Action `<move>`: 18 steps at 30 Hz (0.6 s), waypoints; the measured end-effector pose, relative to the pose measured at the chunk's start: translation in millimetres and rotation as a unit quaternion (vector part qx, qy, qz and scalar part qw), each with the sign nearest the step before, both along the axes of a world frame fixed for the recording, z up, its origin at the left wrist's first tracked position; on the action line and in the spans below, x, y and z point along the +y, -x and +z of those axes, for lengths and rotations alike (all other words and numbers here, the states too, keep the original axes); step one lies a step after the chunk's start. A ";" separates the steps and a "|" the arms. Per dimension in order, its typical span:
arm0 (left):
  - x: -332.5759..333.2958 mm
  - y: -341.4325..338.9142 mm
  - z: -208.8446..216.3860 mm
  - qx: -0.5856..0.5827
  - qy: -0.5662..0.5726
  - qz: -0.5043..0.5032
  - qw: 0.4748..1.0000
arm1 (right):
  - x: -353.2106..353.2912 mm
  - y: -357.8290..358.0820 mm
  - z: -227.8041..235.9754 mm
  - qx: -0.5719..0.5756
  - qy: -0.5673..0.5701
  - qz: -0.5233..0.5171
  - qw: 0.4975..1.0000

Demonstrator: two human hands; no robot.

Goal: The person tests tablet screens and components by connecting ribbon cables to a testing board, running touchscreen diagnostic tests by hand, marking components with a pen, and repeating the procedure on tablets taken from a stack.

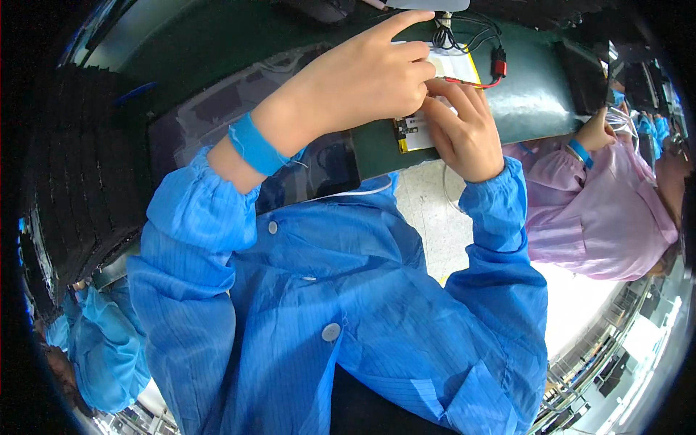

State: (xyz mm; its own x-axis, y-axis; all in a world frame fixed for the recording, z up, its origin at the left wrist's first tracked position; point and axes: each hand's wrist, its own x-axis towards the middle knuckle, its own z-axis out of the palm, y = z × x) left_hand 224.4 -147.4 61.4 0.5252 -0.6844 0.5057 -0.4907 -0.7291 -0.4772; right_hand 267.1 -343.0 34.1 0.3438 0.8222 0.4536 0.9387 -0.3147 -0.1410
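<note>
My left hand point(362, 81) reaches over from the left with its index finger stretched to the edge of a grey device point(428, 3). Its other fingers are curled, and what they hold, if anything, is hidden. My right hand point(467, 129) is closed on a flat white battery point(417, 135) with yellow edges and a dark connector end. Just beyond the hands lies another white, yellow-edged piece point(466, 65), partly covered. A red lead point(475, 85) runs from a red connector point(499, 65) toward my fingers, where its end is hidden.
A dark tablet-like panel point(312, 170) lies left of the battery on the green table point(533, 109). Black cable point(475, 32) is looped by the grey device. Dark stacked trays point(83, 167) stand left. A person in a pink garment point(580, 206) sits at right.
</note>
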 end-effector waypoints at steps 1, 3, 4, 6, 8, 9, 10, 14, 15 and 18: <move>-0.3 0.2 1.4 0.008 -0.014 -0.001 1.000 | -0.9 -0.8 -0.5 -0.004 -0.001 0.002 1.000; -0.2 0.2 2.2 0.017 -0.030 -0.003 0.999 | -1.4 -1.1 -0.6 -0.008 -0.004 0.003 1.000; -0.5 -0.2 1.8 0.019 -0.010 0.006 1.000 | -1.7 -1.3 0.1 -0.007 0.004 0.002 1.000; 1.7 -1.4 -0.6 0.020 0.009 0.017 1.000 | -1.6 -1.4 -0.2 -0.007 0.010 0.002 1.000; 5.9 -4.8 0.0 0.018 -0.014 0.000 1.000 | -1.9 -1.8 -0.9 -0.007 0.013 0.003 1.000; 6.3 -5.7 4.1 0.019 -0.015 -0.001 1.000 | -2.1 -2.1 -1.4 -0.007 0.013 0.001 1.000; 8.0 -7.4 10.2 0.121 -0.015 -0.002 0.993 | -2.2 -2.6 -2.1 -0.010 0.014 0.002 1.000; 12.5 -6.7 21.2 0.267 0.204 -0.019 0.942 | -2.4 -3.5 -0.8 -0.016 0.007 0.009 1.000; 11.1 -7.7 25.2 0.268 0.203 -0.022 0.942 | -2.3 -4.6 -1.2 -0.016 0.007 0.006 1.000; 11.2 -1.7 11.7 0.216 0.292 0.144 0.921 | 0.0 -8.2 -1.5 0.004 -0.025 0.004 1.000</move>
State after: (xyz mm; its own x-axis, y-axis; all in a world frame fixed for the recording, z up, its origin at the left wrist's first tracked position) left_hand 226.0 -136.2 73.1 0.8803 -0.1630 0.4456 -0.2893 -0.9288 0.2318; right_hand 275.2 -343.1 32.6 0.3414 0.8009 0.4920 0.9398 -0.2995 -0.1646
